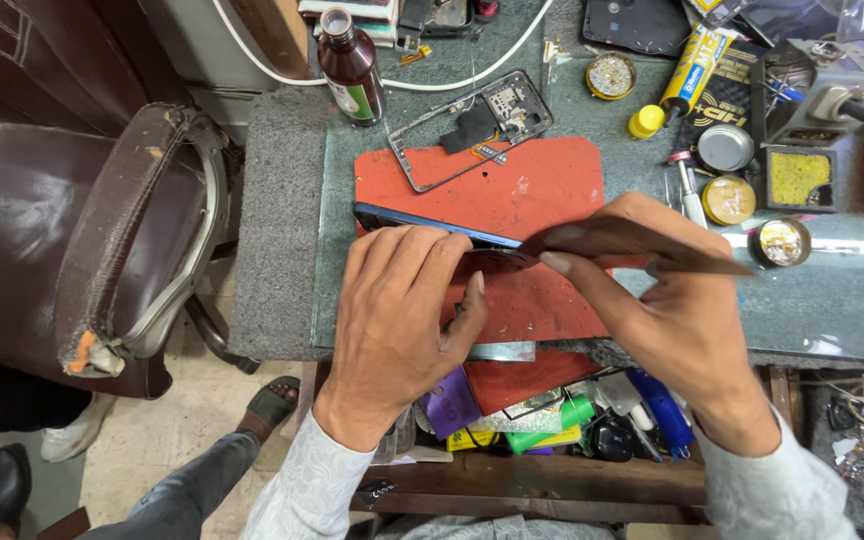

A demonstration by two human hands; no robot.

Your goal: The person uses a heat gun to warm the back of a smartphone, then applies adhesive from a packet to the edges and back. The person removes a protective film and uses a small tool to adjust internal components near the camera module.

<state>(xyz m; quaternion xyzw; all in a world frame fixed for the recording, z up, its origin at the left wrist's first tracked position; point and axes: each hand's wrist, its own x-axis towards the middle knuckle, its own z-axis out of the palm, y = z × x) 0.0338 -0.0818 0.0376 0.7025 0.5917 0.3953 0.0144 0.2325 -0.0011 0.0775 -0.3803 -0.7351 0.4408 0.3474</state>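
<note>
— Both hands are working on the red mat (532, 185): left hand (402, 310) pinning the phone (432, 225), right hand (672, 300) pinching its lifted back panel (632, 240).
— Risky; bending it further is likely cracking the panel.

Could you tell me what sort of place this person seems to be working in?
Most likely a small phone repair bench. A bare phone frame lies on a red work mat, glue tubes and tins crowd the bench, and the left hand steadies an opened phone.

Blue phone (422, 222) on edge over red mat, dark back panel (632, 240) lifted off.
</note>
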